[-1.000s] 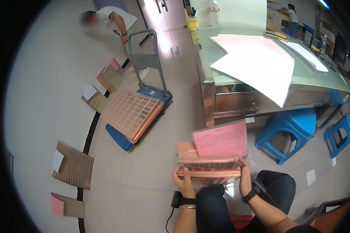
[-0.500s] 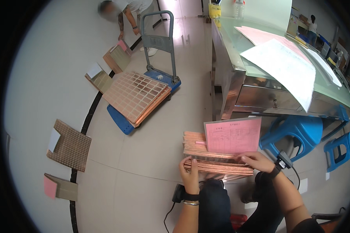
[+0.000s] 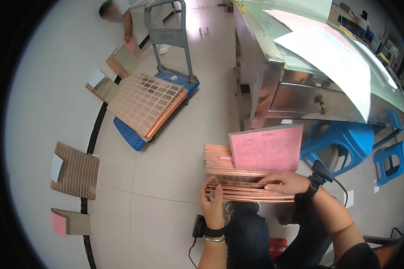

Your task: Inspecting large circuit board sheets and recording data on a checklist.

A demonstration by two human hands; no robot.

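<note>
In front of my knees stands a row of thin copper-edged circuit boards [image 3: 251, 195] on edge. My left hand [image 3: 212, 202] grips the left end of the nearest boards, its thumb on the near side. At their upper edges on the right, my right hand [image 3: 286, 183] has its fingers curled over the boards, with the fingertips at a gap between them. A further stack of boards [image 3: 215, 158] stands just behind, separated by a gap. Against that stack leans a pink printed form [image 3: 268, 149] in a clear sleeve. The lower parts of the boards are hidden.
A blue platform trolley [image 3: 129, 134] carries large gridded panels [image 3: 143, 105]. More board stacks [image 3: 76, 172] lean along the left wall, where another person [image 3: 128, 27] bends down. At right stand a metal desk [image 3: 296, 101] with papers and blue stools [image 3: 345, 141].
The nearest boards have come apart from the stack behind, toward me. My right hand has shifted slightly left over their edges. The view has moved a little; the other person's hand is at a pink sheet.
</note>
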